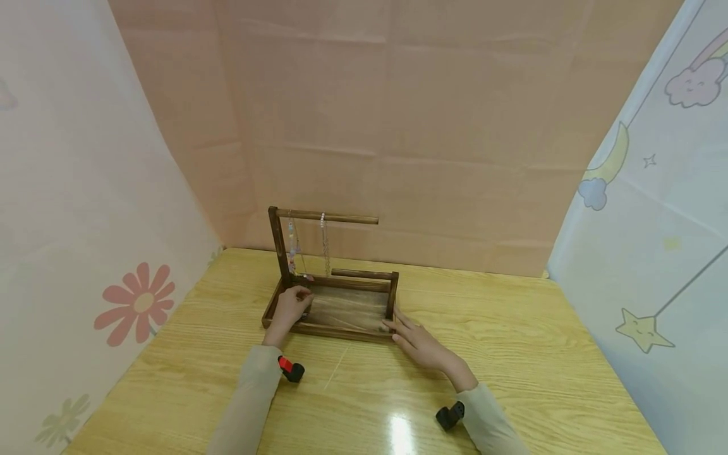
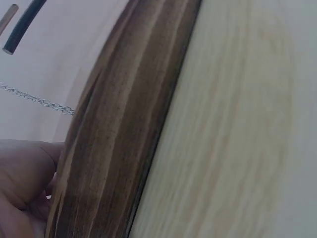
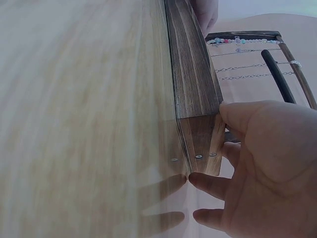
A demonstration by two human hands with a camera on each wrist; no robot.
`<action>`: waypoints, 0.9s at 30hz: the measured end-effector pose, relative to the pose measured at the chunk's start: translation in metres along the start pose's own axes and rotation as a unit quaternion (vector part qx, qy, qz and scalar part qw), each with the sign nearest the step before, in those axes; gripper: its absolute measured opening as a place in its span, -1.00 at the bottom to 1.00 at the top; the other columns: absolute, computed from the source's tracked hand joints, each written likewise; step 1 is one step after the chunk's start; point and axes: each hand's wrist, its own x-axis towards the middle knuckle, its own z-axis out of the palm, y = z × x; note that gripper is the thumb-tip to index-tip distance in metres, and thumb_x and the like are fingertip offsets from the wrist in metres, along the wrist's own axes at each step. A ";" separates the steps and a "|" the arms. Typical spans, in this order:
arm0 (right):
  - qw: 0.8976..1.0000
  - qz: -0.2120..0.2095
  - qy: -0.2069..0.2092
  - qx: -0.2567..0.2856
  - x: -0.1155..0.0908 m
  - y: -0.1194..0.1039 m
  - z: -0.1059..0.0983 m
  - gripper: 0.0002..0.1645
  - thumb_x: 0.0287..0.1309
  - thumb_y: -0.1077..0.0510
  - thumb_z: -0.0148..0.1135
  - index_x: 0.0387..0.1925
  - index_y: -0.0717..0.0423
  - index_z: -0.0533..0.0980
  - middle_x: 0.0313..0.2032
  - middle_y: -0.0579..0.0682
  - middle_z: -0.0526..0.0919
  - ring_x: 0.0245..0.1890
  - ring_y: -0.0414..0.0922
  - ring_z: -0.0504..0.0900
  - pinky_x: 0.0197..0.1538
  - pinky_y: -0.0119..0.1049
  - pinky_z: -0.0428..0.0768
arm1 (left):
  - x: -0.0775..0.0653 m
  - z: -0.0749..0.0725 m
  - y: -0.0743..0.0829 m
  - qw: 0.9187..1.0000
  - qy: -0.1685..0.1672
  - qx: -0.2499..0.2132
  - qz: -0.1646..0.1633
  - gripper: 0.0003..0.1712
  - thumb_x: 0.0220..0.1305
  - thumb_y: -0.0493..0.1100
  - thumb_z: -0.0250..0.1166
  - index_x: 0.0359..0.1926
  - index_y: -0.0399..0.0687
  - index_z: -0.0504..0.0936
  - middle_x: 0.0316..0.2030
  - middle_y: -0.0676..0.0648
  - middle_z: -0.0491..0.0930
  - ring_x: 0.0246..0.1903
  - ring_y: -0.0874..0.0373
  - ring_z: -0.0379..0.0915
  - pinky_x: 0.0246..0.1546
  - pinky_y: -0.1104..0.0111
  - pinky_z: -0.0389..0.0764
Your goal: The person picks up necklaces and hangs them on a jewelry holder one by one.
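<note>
Touching the wooden stand [image 1: 341, 332] with the right hand [image 1: 419, 344] extended. Bending the left hand [image 1: 292, 308] into it; cannot tell whether gripping anything. Standing between both hands on the surface [image 1: 500, 354], hung with necklaces [image 1: 292, 250] beyond the left.

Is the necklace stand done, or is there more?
Looks done: the colourful beaded strand and silver metal chain hang from the long brown wooden upper bar. In hand: the left hand is at the left end of the dark brown rectangular wooden tray, its hold unclear; the right hand touches the right end. Maybe left: the short brown wooden lower bar, where nothing visibly hangs.
</note>
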 end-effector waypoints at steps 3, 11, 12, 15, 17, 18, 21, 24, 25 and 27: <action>1.000 0.000 -0.001 0.000 0.000 0.000 0.000 -0.45 0.45 0.02 -0.27 0.39 0.07 0.10 0.44 0.17 -0.23 0.35 0.28 0.02 0.19 0.47 -0.15 | 0.000 0.001 -0.001 1.000 -0.001 0.020 -0.007 -0.79 0.22 -0.22 0.25 -0.21 -0.31 0.64 -0.39 -0.16 0.62 -0.46 0.08 0.53 -0.50 0.30 0.53; 1.000 -0.002 -0.005 0.002 0.000 -0.001 -0.002 -0.45 0.45 0.06 -0.26 0.39 0.10 0.10 0.43 0.19 -0.24 0.35 0.28 0.02 0.17 0.49 -0.14 | -0.001 0.004 -0.004 0.999 -0.004 0.040 -0.028 -0.80 0.22 -0.21 0.25 -0.23 -0.29 0.64 -0.39 -0.15 0.63 -0.47 0.09 0.53 -0.53 0.32 0.51; 1.000 -0.001 -0.005 0.003 0.000 -0.001 -0.002 -0.46 0.45 0.07 -0.26 0.39 0.10 0.10 0.43 0.19 -0.24 0.35 0.28 0.02 0.17 0.49 -0.14 | -0.001 0.004 -0.004 0.999 -0.004 0.044 -0.029 -0.79 0.22 -0.21 0.25 -0.22 -0.29 0.64 -0.38 -0.16 0.63 -0.47 0.08 0.53 -0.54 0.31 0.52; 1.000 0.001 -0.008 0.006 0.000 -0.001 -0.002 -0.46 0.46 0.07 -0.27 0.39 0.09 0.10 0.44 0.19 -0.24 0.35 0.27 0.02 0.17 0.49 -0.14 | -0.002 0.005 -0.005 0.998 -0.005 0.060 -0.032 -0.79 0.21 -0.21 0.27 -0.22 -0.30 0.64 -0.34 -0.18 0.63 -0.43 0.06 0.54 -0.51 0.29 0.53; 1.000 0.002 -0.008 0.007 0.000 -0.001 -0.002 -0.46 0.46 0.05 -0.27 0.39 0.09 0.10 0.44 0.18 -0.24 0.36 0.27 0.02 0.18 0.48 -0.14 | -0.003 0.006 -0.005 0.997 -0.005 0.076 -0.032 -0.79 0.20 -0.20 0.28 -0.25 -0.30 0.63 -0.33 -0.20 0.63 -0.43 0.04 0.55 -0.49 0.27 0.55; 1.000 0.003 -0.008 0.007 0.000 -0.001 -0.002 -0.46 0.46 0.05 -0.27 0.39 0.08 0.10 0.44 0.18 -0.24 0.36 0.26 0.02 0.18 0.48 -0.13 | -0.003 0.006 -0.005 0.996 -0.005 0.083 -0.031 -0.79 0.19 -0.20 0.28 -0.27 -0.30 0.62 -0.33 -0.20 0.63 -0.43 0.04 0.55 -0.49 0.26 0.55; 1.000 0.004 -0.008 0.006 0.001 0.000 -0.002 -0.45 0.46 0.02 -0.28 0.39 0.07 0.10 0.44 0.17 -0.23 0.36 0.25 0.01 0.19 0.47 -0.13 | -0.004 0.005 -0.004 0.995 -0.005 0.097 -0.029 -0.80 0.17 -0.19 0.31 -0.32 -0.30 0.60 -0.35 -0.21 0.62 -0.47 0.04 0.53 -0.48 0.24 0.55; 1.000 0.005 -0.009 0.010 0.001 0.000 -0.002 -0.45 0.46 0.01 -0.28 0.39 0.07 0.11 0.44 0.16 -0.24 0.37 0.25 0.00 0.20 0.46 -0.13 | -0.006 0.005 -0.002 0.995 -0.004 0.100 -0.024 -0.83 0.15 -0.20 0.32 -0.38 -0.27 0.60 -0.40 -0.17 0.61 -0.52 0.09 0.49 -0.49 0.25 0.53; 1.000 0.006 -0.009 0.010 0.001 0.000 -0.002 -0.45 0.46 0.01 -0.29 0.39 0.07 0.11 0.44 0.16 -0.24 0.37 0.24 -0.01 0.20 0.46 -0.13 | -0.006 0.004 -0.001 0.995 -0.003 0.099 -0.022 -0.84 0.14 -0.21 0.33 -0.41 -0.26 0.59 -0.44 -0.15 0.60 -0.54 0.12 0.46 -0.51 0.28 0.51; 1.000 0.005 -0.010 0.011 0.001 0.000 -0.002 -0.45 0.46 0.01 -0.29 0.39 0.08 0.10 0.44 0.16 -0.24 0.37 0.25 -0.01 0.20 0.46 -0.13 | -0.006 0.004 0.000 0.995 -0.003 0.098 -0.020 -0.82 0.13 -0.23 0.33 -0.52 -0.21 0.55 -0.55 -0.07 0.53 -0.61 0.17 0.37 -0.56 0.33 0.43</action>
